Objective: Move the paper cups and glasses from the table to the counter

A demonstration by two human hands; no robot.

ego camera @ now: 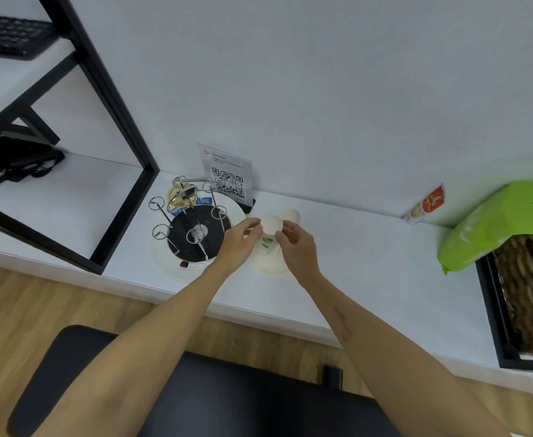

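Observation:
An upside-down stack of white paper cups [267,247] with a green print stands on the white counter [369,266]. My left hand [238,244] and my right hand [296,247] both pinch the top of the stack, one on each side. A second white paper cup [291,215] stands upside down just behind the stack, close to the wall. No glasses are visible.
A metal cup rack [192,228] on a round white tray sits left of the cups. Behind it stands a QR code sign [228,178]. A green bag [492,225] and a wicker basket [530,285] are at the right, a black-framed shelf [110,121] at the left.

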